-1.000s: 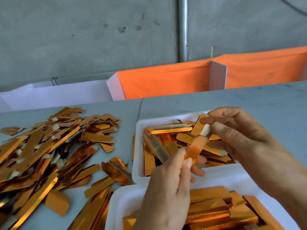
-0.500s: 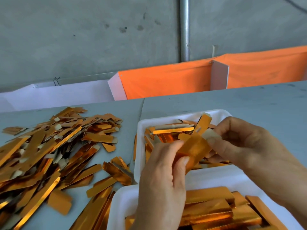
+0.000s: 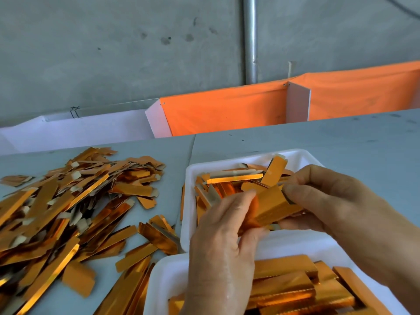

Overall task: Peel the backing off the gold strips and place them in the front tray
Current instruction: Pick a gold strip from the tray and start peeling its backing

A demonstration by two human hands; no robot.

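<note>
At the left, a loose heap of flat gold foil strips (image 3: 59,208) with pale paper tabs sprawls over the pale grey-blue bench (image 3: 341,142), some strips trailing toward the near edge. Behind the bench a low white panel (image 3: 75,130) gives way rightward to a stretch of orange fabric barrier (image 3: 227,108), broken by a white divider board (image 3: 298,102). Above them rises a stained grey concrete wall (image 3: 113,48) with a vertical metal pipe (image 3: 250,39).

Right of the heap, the farther white foam tray (image 3: 191,176) holds jumbled strips, one standing tilted against its back rim. The left hand (image 3: 225,246) rises over the nearer white foam tray (image 3: 159,283), which holds neatly stacked gold blocks, and pinches the lower end of a single gold strip (image 3: 272,205) with thumb and fingers. The right hand (image 3: 329,205) pinches the strip's upper end, fingers curled. The strip hangs between both hands, above the seam where the two trays meet.
</note>
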